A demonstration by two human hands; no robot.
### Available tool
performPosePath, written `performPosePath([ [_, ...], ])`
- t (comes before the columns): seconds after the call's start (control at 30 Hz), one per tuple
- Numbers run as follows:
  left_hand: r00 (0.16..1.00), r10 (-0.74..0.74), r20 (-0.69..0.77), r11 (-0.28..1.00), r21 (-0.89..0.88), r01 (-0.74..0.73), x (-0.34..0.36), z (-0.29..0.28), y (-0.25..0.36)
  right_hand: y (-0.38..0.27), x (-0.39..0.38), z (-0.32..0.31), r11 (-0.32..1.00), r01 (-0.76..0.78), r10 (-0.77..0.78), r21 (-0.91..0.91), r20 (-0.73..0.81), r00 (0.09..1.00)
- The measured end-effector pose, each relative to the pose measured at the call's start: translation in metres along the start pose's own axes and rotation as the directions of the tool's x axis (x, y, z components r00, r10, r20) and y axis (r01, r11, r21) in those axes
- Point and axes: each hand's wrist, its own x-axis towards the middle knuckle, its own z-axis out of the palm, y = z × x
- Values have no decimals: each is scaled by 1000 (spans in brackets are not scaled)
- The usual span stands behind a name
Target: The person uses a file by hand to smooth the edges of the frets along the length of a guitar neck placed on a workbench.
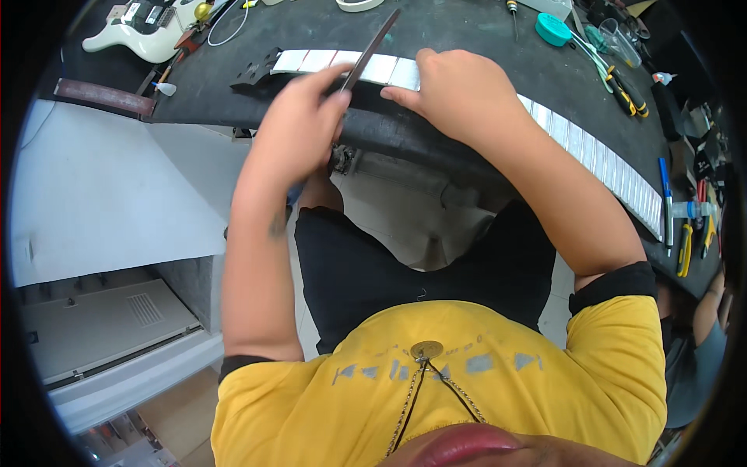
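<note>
While the left hand [299, 128] closes its grip around a long, thin, dark file [368, 51] and angles it up and away over the work, the right hand [459, 89] lies flat with its fingers spread, pressing down on a guitar neck [576, 144]. That neck runs along the near edge of the bench [459, 47], from the dark headstock [255, 71] on the left off toward the right rim of the view. Its fingerboard is covered in pale strips of tape, with thin lines showing between them. The lower end of the file meets the neck just beside the right hand's fingertips.

A dark, worn mat covers the bench. A white electric guitar body [144, 31] lies at its far left corner, with a brown strip of wood [101, 97] nearby. Screwdrivers and pliers [626, 89] are scattered at the right, near a round teal lid [553, 29] and a clear plastic cup [618, 39] whose contents I cannot make out. Left of the person stands a pale cabinet [109, 327]. At the right edge sits another person's arm [708, 307].
</note>
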Motion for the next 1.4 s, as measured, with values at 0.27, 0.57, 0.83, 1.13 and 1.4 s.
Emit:
performPosePath([
  [0.27, 993, -75, -86, 997, 3, 76, -133, 11, -40, 9, -2, 0, 997, -64, 66, -29, 52, 996],
  [0.57, 971, -108, -213, 989, -125, 83, -164, 3, -41, 11, -8, -21, 998, -10, 20, -68, 153, 988],
  [0.83, 993, -42, -111, 999, -21, 40, -123, 9, -31, -7, 6, 2, 995, -73, 70, 64, 54, 996],
  [1.13, 917, 328, -226, 899, 374, -229, 15, 33, -19, -5, 11, 8, 993, 45, -40, 108, -52, 998],
  [1.4, 985, -42, -170, 997, -71, 31, -151, 14, -34, -8, 8, 5, 996, -18, 20, 86, -24, 1000],
])
